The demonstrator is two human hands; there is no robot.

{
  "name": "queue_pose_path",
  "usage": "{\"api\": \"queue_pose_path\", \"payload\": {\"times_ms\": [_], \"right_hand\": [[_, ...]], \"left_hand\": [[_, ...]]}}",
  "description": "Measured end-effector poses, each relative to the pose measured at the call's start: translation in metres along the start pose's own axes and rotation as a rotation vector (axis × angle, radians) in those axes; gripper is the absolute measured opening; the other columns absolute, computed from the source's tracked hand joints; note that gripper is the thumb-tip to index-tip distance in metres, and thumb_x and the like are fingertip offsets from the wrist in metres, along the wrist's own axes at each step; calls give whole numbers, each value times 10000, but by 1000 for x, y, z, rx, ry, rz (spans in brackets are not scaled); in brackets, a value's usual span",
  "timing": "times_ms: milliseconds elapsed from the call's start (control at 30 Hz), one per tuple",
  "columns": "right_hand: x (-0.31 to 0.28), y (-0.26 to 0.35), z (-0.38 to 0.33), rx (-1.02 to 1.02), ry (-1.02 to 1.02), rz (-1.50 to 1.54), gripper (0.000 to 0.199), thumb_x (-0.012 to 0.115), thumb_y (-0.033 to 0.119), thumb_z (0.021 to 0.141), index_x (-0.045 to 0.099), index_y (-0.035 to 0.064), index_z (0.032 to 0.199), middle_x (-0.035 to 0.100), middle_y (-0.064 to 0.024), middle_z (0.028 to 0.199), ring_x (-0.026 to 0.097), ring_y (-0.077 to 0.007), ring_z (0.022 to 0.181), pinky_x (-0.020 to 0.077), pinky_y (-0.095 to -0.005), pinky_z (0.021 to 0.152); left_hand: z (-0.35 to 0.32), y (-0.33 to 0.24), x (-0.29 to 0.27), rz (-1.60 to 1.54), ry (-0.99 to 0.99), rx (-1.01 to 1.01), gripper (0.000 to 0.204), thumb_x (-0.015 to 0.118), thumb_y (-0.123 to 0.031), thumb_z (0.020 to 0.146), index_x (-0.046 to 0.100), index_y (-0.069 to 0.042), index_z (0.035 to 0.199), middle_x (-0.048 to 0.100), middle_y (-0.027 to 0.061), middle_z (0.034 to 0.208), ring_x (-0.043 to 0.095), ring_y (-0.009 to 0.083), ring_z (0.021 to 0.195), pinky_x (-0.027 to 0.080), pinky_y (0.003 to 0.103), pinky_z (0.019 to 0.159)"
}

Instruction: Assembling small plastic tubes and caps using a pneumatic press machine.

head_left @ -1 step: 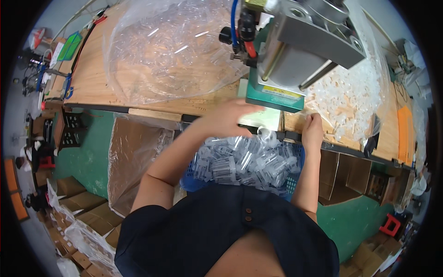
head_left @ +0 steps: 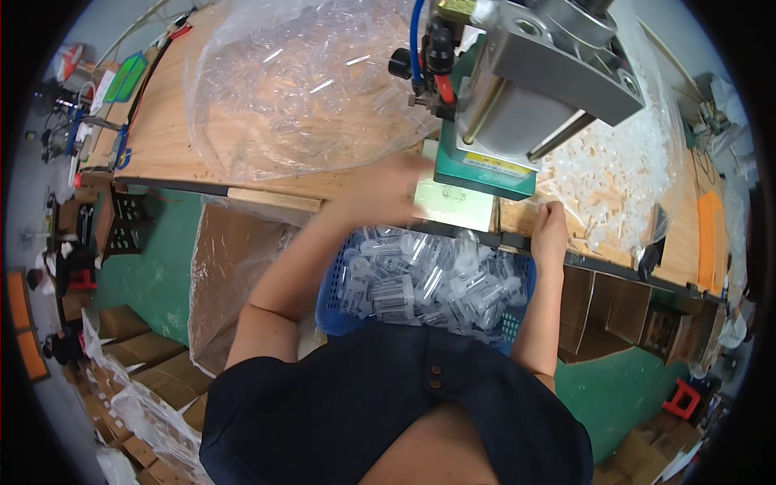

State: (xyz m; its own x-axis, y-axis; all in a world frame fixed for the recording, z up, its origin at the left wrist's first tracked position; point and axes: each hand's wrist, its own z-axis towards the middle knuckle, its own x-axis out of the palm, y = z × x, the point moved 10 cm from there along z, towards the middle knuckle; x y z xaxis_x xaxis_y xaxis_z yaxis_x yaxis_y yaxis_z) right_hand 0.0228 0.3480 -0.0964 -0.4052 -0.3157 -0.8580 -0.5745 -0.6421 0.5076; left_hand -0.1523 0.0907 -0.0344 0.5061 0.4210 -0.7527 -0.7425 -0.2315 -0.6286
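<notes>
My left hand (head_left: 392,190) is smeared by motion over the table's front edge, just left of the pale green plate (head_left: 457,208); its fingers cannot be made out. At the right of the press, my right hand (head_left: 550,229) is closed at the table edge, and whatever its fingers may hold is hidden. The press (head_left: 485,174) has a green head and a grey cylinder and stands over the plate. Below the edge, in front of me, a blue basket (head_left: 327,311) holds many clear plastic tube-shaped parts (head_left: 432,279).
A clear bag (head_left: 283,105) of transparent parts lies on the wooden table (head_left: 158,153) at the left. Another bag (head_left: 614,178), with small whitish pieces, lies right of the press. Open cardboard boxes (head_left: 222,283) stand below the table on both sides.
My left hand has moved left, away from the plate, baring more of it. A clear part by the table edge is now lower, among the parts in the basket. My right hand stays put.
</notes>
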Motion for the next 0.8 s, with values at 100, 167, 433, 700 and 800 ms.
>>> {"api": "queue_pose_path", "payload": {"times_ms": [100, 167, 433, 700, 800], "right_hand": [[-7, 6, 0, 30, 20, 173, 217, 476, 214, 983, 516, 5, 937, 587, -187, 808, 625, -313, 789, 473, -426, 686], [1, 6, -1, 112, 107, 518, 169, 501, 184, 985, 510, 25, 929, 564, -83, 791, 611, -143, 734, 488, -303, 660], [41, 80, -29, 85, 373, 1425, 295, 566, 190, 960, 541, 10, 1193, 624, -65, 992, 610, -145, 861, 501, -277, 788], [50, 134, -48, -22, 404, 1533, 257, 611, 91, 911, 561, 22, 1154, 602, -28, 925, 572, -103, 795, 479, -241, 712], [33, 141, -41, -324, 235, 1008, 304, 647, 44, 854, 566, 33, 1148, 571, -22, 902, 557, -95, 771, 472, -244, 691]], "left_hand": [[-40, 137, -110, 660, -191, -622, 406, 691, -182, 718, 611, -35, 1088, 592, 182, 1136, 562, 310, 1071, 465, 420, 895], [-76, 175, -145, 978, -229, -746, 358, 689, -189, 706, 639, -36, 1026, 630, 171, 1026, 597, 317, 949, 488, 426, 822], [-32, 77, -12, -397, -197, -410, 395, 740, -85, 707, 606, -56, 1077, 651, 85, 1072, 631, 175, 959, 500, 322, 837], [-3, -21, 36, -783, -133, -246, 459, 751, -107, 779, 580, -2, 1193, 646, 89, 1144, 643, 184, 971, 504, 337, 851], [5, -8, 42, -313, -102, -213, 428, 770, -216, 742, 629, -72, 1120, 662, 81, 1087, 624, 230, 1000, 443, 393, 899]]}}
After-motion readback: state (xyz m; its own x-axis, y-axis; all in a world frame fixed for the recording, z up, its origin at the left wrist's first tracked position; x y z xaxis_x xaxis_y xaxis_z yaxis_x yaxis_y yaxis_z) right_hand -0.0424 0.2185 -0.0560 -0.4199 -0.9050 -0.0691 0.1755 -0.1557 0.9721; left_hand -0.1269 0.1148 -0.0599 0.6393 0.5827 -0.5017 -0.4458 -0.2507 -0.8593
